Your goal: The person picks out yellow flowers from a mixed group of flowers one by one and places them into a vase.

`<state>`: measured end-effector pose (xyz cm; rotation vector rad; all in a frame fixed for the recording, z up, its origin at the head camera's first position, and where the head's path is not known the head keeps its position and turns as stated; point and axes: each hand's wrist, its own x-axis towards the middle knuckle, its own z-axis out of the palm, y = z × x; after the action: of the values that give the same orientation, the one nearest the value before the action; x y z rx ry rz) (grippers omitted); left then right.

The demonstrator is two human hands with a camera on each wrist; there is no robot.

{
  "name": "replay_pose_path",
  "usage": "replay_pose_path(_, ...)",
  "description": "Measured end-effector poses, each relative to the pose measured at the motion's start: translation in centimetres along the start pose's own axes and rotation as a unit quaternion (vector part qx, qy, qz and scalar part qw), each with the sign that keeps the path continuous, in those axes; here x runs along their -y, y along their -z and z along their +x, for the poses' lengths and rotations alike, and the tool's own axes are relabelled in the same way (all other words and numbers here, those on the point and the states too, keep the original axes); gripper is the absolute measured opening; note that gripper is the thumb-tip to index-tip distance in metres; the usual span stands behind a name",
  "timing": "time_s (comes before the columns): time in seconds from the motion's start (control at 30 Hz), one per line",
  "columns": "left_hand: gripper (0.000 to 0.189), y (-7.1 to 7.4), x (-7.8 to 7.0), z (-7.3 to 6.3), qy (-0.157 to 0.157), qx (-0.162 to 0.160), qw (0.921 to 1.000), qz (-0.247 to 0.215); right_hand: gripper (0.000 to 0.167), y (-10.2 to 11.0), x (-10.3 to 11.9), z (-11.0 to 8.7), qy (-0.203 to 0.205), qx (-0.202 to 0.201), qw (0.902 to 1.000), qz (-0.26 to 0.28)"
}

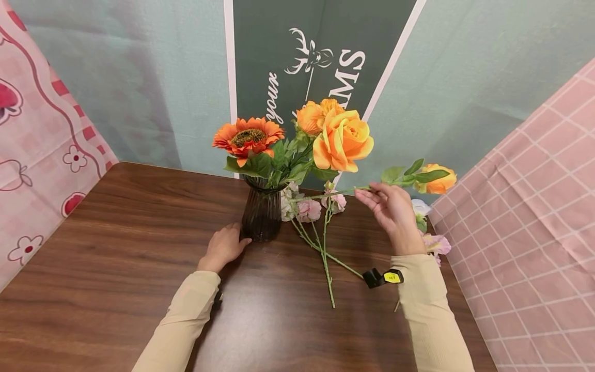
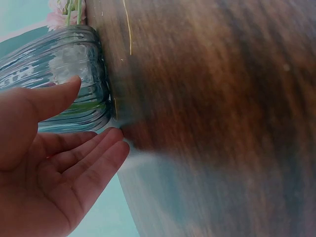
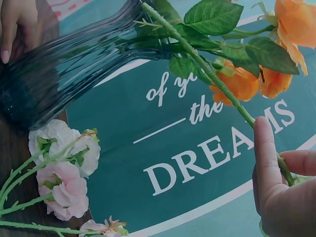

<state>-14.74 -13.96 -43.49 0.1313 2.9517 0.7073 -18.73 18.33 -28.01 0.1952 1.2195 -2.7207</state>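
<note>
A dark ribbed glass vase (image 1: pixel 262 219) stands upright on the wooden table, holding an orange sunflower (image 1: pixel 248 138) and orange roses (image 1: pixel 344 140). My left hand (image 1: pixel 225 248) is at the left of its base, thumb toward the front; in the left wrist view its fingers (image 2: pixel 94 165) look nearly straight beside the glass. With thumb and fingers, my right hand (image 1: pixel 394 213) pinches the green stem of a yellow-orange rose (image 1: pixel 437 180). That bloom points right, and the stem's bare end reaches left toward the vase, crossing in front of its neck in the right wrist view.
Pink and white flowers (image 1: pixel 309 210) lie right of the vase, their stems (image 1: pixel 325 263) crossing toward the front. More pale purple flowers (image 1: pixel 437 243) lie beyond my right wrist. A printed cloth (image 1: pixel 321 31) hangs behind the table, and a pink checked cloth (image 1: pixel 534 206) borders the right.
</note>
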Motion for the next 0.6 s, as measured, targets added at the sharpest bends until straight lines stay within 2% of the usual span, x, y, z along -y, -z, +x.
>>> replay_pose_path(0.33,0.058,0.0,0.0,-0.1,0.001,0.003,1.0,0.004,0.016,-0.9,0.1,0.0,0.022,0.012,0.9997,0.008)
replay_pose_path(0.6,0.058,-0.1,0.0,-0.1,0.0,0.001,1.0,0.001,0.015,-1.6,0.1,0.1,0.021,0.006,0.9997,0.012)
